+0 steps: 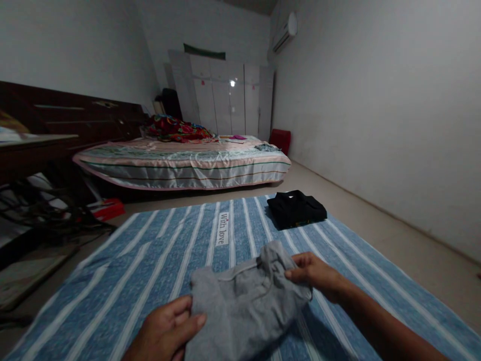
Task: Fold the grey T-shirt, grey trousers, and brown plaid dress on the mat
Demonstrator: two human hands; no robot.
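A grey shirt (244, 306), partly folded, is held between my two hands just over a blue cloth with white stripes (165, 271). My left hand (169, 326) pinches its left edge, thumb on top. At the shirt's right side, near the bunched upper corner, my right hand (311, 273) grips the fabric between thumb and fingers. The neckline faces away from me. Beyond my right hand, a folded black shirt (296, 210) lies on the striped cloth near its far edge.
Past the striped surface stands a bed (188, 165) with a satin cover and a red floral blanket (176, 129). To the left is a dark table with a metal frame (33, 195), a red box (107, 209) beside it. A white wall (394, 125) runs along the right.
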